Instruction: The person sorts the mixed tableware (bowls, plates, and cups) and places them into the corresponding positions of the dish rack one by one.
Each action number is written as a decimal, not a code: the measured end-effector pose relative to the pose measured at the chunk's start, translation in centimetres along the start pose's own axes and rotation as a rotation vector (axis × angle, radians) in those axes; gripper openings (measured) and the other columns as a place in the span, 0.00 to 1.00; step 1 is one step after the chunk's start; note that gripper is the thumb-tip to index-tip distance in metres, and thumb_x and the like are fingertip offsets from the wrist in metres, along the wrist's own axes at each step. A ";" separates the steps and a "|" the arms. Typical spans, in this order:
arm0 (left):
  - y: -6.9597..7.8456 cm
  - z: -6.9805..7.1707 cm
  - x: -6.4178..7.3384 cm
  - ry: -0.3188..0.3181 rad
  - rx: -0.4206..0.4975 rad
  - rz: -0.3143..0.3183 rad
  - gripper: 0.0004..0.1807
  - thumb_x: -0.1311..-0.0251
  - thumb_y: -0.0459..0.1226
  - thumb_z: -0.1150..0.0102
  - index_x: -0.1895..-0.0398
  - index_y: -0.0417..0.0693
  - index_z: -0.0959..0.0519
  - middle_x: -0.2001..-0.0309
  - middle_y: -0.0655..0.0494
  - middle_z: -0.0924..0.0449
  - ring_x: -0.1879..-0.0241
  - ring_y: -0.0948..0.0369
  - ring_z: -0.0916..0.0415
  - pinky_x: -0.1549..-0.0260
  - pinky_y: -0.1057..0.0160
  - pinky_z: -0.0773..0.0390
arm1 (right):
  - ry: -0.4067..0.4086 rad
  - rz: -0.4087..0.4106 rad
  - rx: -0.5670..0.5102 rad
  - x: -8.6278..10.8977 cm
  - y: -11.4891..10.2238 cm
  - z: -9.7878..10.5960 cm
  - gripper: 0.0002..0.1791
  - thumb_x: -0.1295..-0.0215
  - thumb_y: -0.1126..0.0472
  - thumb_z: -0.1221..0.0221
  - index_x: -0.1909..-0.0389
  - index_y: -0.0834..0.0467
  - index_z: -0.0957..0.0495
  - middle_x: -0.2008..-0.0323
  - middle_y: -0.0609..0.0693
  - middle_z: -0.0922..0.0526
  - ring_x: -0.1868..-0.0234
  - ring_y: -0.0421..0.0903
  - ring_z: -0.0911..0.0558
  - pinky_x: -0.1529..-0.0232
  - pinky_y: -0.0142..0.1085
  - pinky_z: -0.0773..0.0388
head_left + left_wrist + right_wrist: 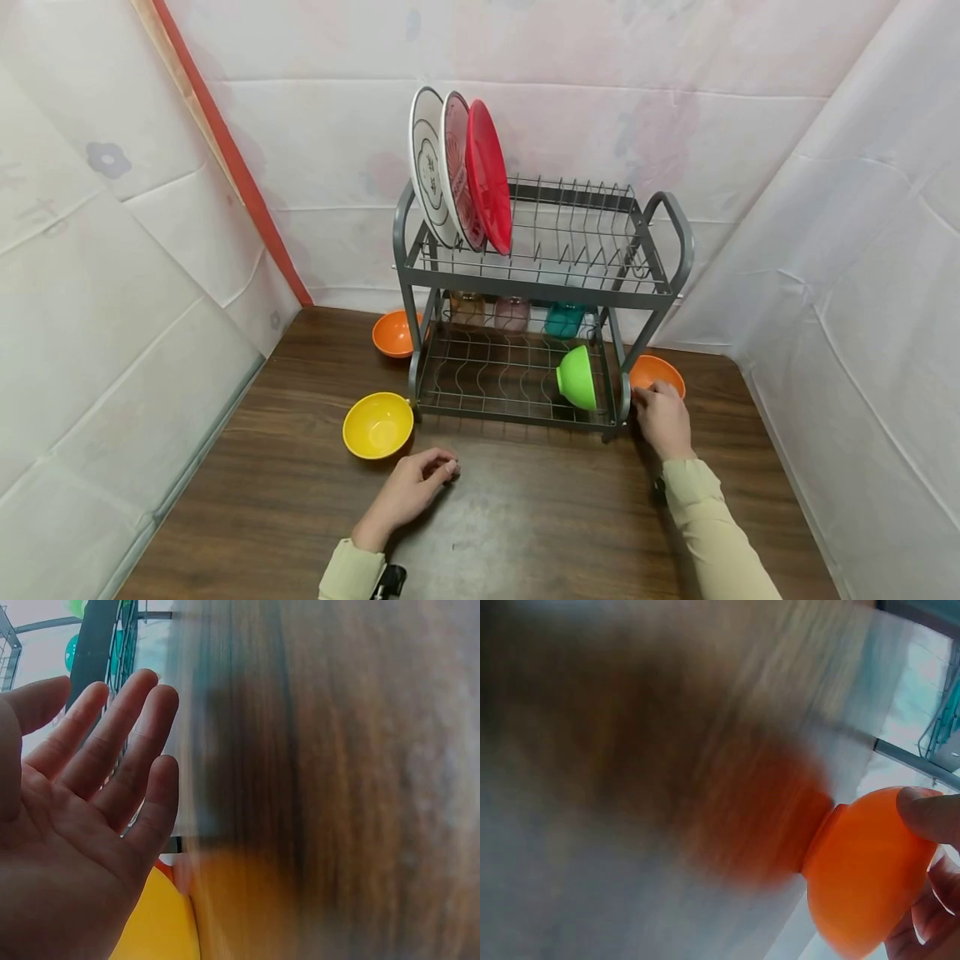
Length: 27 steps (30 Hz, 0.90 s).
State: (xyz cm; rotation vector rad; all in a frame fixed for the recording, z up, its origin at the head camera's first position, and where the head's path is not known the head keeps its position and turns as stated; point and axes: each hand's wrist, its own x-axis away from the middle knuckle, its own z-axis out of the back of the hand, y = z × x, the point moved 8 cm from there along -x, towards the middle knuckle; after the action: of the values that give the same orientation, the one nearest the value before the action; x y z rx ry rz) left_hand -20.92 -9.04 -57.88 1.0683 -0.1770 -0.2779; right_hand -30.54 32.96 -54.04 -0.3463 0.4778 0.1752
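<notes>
My right hand (663, 421) is at the orange bowl (657, 373) standing just right of the dish rack. In the right wrist view the thumb (930, 817) lies on the outside of that bowl near its rim, with the fingers (930, 907) on the other side, pinching it. The left hand (414, 486) rests low over the table in front of the rack, fingers loosely bent and holding nothing. Nearest to it is a yellow bowl (378, 426), upright at the rack's front left corner. A green bowl (577, 379) leans on its side in the lower tier's right end.
The two-tier dark metal dish rack (525, 287) holds two patterned white plates (429, 167) and a red plate (489, 177) upright on top. Amber, pink and teal glasses (564, 319) are along the lower back. Another orange bowl (394, 334) sits left of the rack.
</notes>
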 end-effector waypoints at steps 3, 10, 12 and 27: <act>0.0 -0.2 -0.1 -0.002 0.006 -0.007 0.15 0.27 0.46 0.46 0.53 0.47 0.17 0.60 0.57 0.15 0.62 0.57 0.18 0.60 0.63 0.22 | -0.004 -0.037 -0.010 0.8 -0.2 0.7 0.10 0.45 0.72 0.33 0.60 0.67 0.13 0.69 0.59 0.23 0.67 0.59 0.26 0.67 0.53 0.26; 0.1 -0.6 -0.1 -0.009 0.008 -0.026 0.15 0.27 0.48 0.47 0.54 0.48 0.17 0.61 0.59 0.15 0.62 0.57 0.19 0.62 0.64 0.22 | 0.027 -0.133 -0.018 2.9 -0.6 2.4 0.13 0.43 0.71 0.33 0.57 0.67 0.14 0.68 0.60 0.22 0.65 0.59 0.26 0.63 0.53 0.28; 0.1 -0.7 -0.1 -0.010 0.008 -0.025 0.15 0.27 0.48 0.47 0.54 0.49 0.17 0.61 0.59 0.15 0.62 0.57 0.19 0.62 0.64 0.22 | 0.057 -0.158 -0.037 3.6 -0.8 3.0 0.12 0.43 0.70 0.33 0.57 0.68 0.14 0.68 0.60 0.21 0.65 0.60 0.26 0.62 0.54 0.28; 0.7 -1.1 -0.5 0.009 0.065 -0.018 0.17 0.27 0.50 0.47 0.51 0.50 0.17 0.56 0.57 0.15 0.59 0.60 0.20 0.59 0.63 0.22 | 0.145 -0.307 -0.171 8.7 -4.2 6.1 0.12 0.46 0.68 0.27 0.62 0.70 0.14 0.70 0.58 0.16 0.75 0.54 0.22 0.73 0.46 0.28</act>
State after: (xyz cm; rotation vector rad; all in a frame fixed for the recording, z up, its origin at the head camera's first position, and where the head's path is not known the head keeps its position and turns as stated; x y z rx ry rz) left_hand -20.95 -7.65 -57.83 1.1358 -0.1696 -0.2849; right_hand -19.35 31.97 -51.96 -0.5973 0.5478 -0.1093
